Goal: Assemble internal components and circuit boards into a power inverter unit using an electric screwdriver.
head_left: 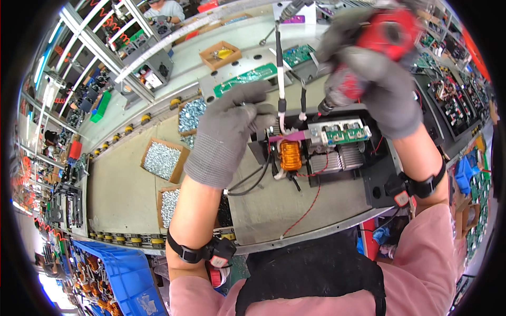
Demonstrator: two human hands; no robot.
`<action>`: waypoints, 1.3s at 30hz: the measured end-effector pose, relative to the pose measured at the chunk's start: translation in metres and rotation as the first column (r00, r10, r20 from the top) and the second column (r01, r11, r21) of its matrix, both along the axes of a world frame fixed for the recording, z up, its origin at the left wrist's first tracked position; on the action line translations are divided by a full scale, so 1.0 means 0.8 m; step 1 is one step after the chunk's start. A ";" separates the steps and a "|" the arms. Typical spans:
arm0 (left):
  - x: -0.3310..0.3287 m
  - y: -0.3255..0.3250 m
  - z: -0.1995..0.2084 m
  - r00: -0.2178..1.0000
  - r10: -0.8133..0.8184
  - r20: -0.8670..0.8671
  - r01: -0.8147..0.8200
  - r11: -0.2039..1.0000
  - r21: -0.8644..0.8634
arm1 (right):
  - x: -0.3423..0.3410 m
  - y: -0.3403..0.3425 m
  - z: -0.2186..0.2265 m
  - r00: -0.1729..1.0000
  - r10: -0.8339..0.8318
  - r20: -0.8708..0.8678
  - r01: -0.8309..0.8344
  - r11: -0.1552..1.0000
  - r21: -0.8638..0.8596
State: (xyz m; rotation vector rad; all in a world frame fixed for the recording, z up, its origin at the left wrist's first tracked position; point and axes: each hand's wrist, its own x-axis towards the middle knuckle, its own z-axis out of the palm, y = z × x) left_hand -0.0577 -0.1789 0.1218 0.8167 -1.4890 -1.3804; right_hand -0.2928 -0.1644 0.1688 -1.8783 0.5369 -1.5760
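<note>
A grey knit glove covers each hand. My right hand (pixel 387 87) grips a red and dark cordless drill (pixel 350 84), partly blurred, its tip pointing down toward the back edge of an open black chassis (pixel 377 192). My left hand (pixel 232 124) is at the chassis's left end, fingers curled together near the thick cable; whatever is between them is too small to make out. In the chassis sit a copper-wound coil (pixel 290 155), a green circuit board (pixel 346 134) on silvery metal blocks, and a purple strip (pixel 289 137). A white and black cable (pixel 280 68) rises behind it.
Cardboard boxes of small metal fasteners (pixel 162 159) stand left of the chassis. A green board (pixel 246 79) and a cardboard tray (pixel 220 55) lie behind. More black chassis (pixel 450 100) are at right. A blue crate (pixel 126 279) stands lower left. Another person (pixel 166 10) works far back.
</note>
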 end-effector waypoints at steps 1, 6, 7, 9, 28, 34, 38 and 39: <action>-0.004 0.003 0.004 0.994 -0.092 -0.059 0.096 0.994 0.058 | -0.006 0.009 0.011 0.997 0.065 0.042 -0.065 0.998 -0.011; -0.068 0.012 0.014 0.892 -0.302 -0.336 0.380 0.904 0.197 | -0.040 0.048 0.047 0.970 0.170 0.173 -0.111 0.945 -0.309; -0.082 0.009 0.018 0.875 -0.356 -0.328 0.451 0.845 0.287 | -0.047 0.057 0.047 0.973 0.171 0.154 -0.116 0.942 -0.316; -0.110 0.007 0.023 0.846 -0.432 -0.312 0.527 0.766 0.369 | -0.064 0.074 0.045 0.978 0.172 0.115 -0.126 0.936 -0.330; -0.276 -0.025 0.038 0.714 -0.522 0.466 0.450 0.853 0.264 | -0.193 0.093 0.009 0.930 -0.048 0.365 0.176 0.929 -0.326; -0.328 -0.061 0.015 0.431 0.431 0.793 0.553 0.568 -0.609 | -0.224 0.066 -0.034 0.806 -0.411 0.426 0.517 0.839 -0.169; -0.334 -0.070 0.001 0.267 0.615 0.742 0.733 0.370 -0.571 | -0.226 0.040 -0.063 0.768 -0.494 0.407 0.530 0.848 0.029; -0.337 -0.073 -0.002 0.217 0.615 0.758 0.763 0.377 -0.525 | -0.225 0.035 -0.070 0.752 -0.517 0.409 0.530 0.843 0.093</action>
